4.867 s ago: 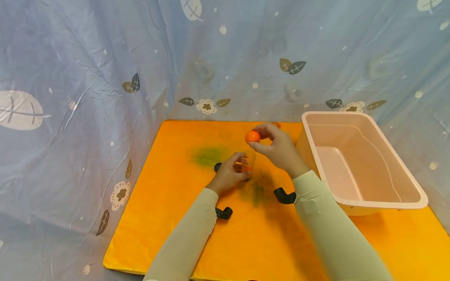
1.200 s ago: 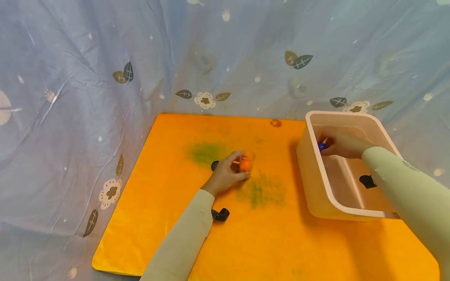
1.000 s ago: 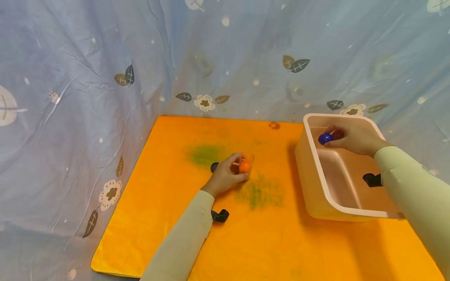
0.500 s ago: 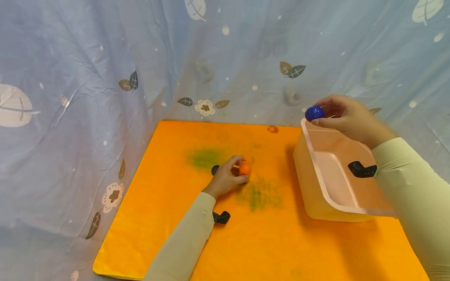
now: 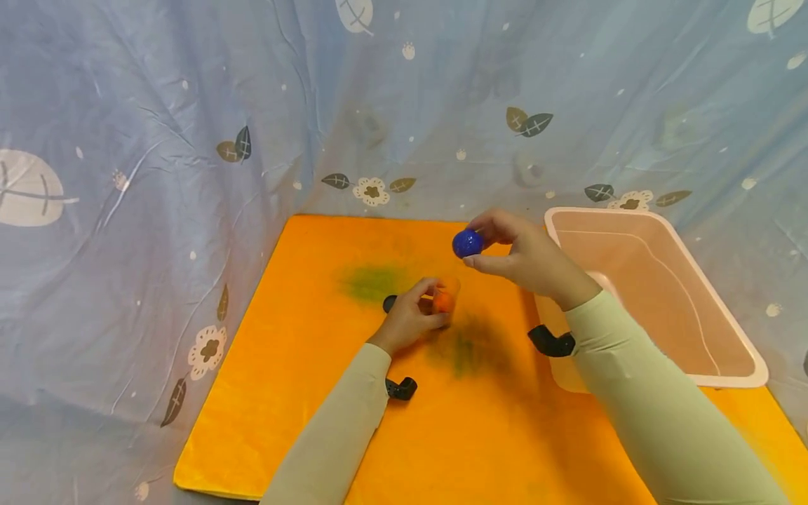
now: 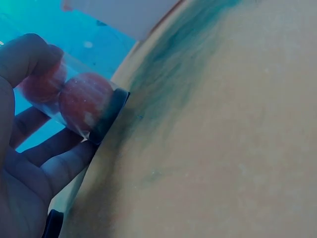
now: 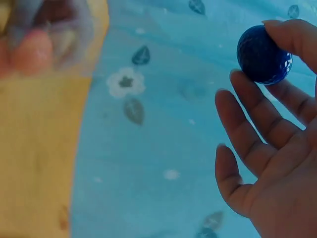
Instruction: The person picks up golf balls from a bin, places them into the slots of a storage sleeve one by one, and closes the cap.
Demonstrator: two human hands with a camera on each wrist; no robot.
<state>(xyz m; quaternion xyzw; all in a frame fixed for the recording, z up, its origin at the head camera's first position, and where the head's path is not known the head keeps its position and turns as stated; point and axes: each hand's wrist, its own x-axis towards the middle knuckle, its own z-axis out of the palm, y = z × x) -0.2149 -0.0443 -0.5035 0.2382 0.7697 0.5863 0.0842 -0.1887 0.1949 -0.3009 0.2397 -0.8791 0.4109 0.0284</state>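
My left hand (image 5: 409, 319) grips a clear tube (image 5: 452, 283) that stands near the middle of the table, its mouth up. Through its wall an orange ball (image 5: 443, 303) shows. The left wrist view shows two balls stacked inside, an upper ball (image 6: 45, 84) and a lower ball (image 6: 84, 101), above a dark base (image 6: 110, 116). My right hand (image 5: 533, 261) pinches a dimpled blue golf ball (image 5: 468, 243) between thumb and fingertips, above and slightly right of the tube's mouth. In the right wrist view the blue golf ball (image 7: 262, 55) is sharp, with the other fingers spread.
A pink plastic bin (image 5: 644, 294) stands on the right of the yellow-orange table (image 5: 303, 351), behind my right forearm. A patterned blue curtain (image 5: 454, 91) hangs behind and to the left. Black devices are on both wrists, the right one (image 5: 551, 342) overlapping the bin.
Earlier my right hand held an orange ball above the tube. It then lifted the blue golf ball out of the bin and moved left with it. My left hand has stayed on the tube.
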